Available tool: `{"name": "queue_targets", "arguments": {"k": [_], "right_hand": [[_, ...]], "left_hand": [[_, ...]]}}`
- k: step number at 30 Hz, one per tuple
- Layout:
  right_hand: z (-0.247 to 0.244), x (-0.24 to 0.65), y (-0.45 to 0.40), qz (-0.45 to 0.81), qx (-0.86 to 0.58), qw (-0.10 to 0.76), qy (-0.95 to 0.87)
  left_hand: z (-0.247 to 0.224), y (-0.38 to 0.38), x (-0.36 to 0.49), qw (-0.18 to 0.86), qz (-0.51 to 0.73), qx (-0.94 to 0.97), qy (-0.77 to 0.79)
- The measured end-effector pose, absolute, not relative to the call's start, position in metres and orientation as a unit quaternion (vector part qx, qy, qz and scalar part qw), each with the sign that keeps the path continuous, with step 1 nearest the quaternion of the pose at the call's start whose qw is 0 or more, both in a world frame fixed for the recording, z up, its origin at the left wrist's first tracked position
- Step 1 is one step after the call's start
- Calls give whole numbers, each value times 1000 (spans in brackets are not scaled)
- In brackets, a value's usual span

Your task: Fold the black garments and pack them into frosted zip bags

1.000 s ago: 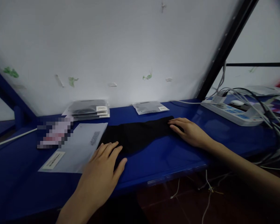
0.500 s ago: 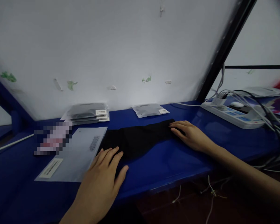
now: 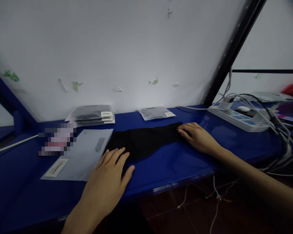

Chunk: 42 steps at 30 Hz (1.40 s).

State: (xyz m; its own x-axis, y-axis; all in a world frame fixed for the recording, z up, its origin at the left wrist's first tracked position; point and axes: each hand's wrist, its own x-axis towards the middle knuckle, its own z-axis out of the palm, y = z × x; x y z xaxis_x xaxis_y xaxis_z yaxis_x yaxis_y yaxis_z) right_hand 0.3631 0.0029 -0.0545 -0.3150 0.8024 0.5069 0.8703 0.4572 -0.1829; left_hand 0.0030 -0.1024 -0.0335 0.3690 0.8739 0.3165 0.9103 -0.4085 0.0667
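Note:
A black piece of folded fabric (image 3: 146,139) lies flat across the blue table (image 3: 161,169); its exact kind I cannot make out. My left hand (image 3: 109,172) rests on its left end, fingers stretched out and thumb apart, palm down. At the narrow right end lies my right hand (image 3: 197,136), its fingertips touching the fabric's edge and its thumb set apart from the fingers. A frosted plastic bag (image 3: 80,152) with a white label lies flat at the left, its right edge beside the fabric and partly behind my left hand.
Several filled, labelled bags (image 3: 92,113) are stacked at the back left. One more filled bag (image 3: 156,113) lies by the white wall panel (image 3: 136,48). A pixelated object (image 3: 58,138) sits at the left. A white power strip (image 3: 239,118) with tangled cables (image 3: 286,136) occupies the right.
The view has shifted slightly, so the table appears a little higher. Both hands stay in place on the fabric, and nothing has been picked up.

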Motion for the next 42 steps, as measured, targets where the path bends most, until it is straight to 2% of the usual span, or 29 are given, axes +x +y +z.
{"name": "queue_targets", "arguments": {"k": [11, 19, 23, 26, 33, 39, 42], "right_hand": [[-53, 367, 3, -77, -517, 268, -809], [-46, 359, -8, -157, -544, 249, -786], [-36, 360, -9, -154, -562, 284, -761], [-28, 369, 6, -118, -577, 285, -756], [-21, 395, 49, 86, -550, 136, -819], [-16, 400, 30, 101, -535, 135, -828], [-3, 401, 12, 175, -553, 125, -805]], "left_hand": [[-34, -102, 3, 56, -144, -823, -546], [-29, -102, 6, 29, -147, -801, -580], [-27, -103, 6, 73, -174, -804, -563], [-23, -109, 19, 123, -213, -823, -512], [-22, -117, 89, 88, -197, -872, -440], [-36, -111, 104, 73, -180, -860, -471], [-39, -112, 102, 83, -180, -863, -464]]}}
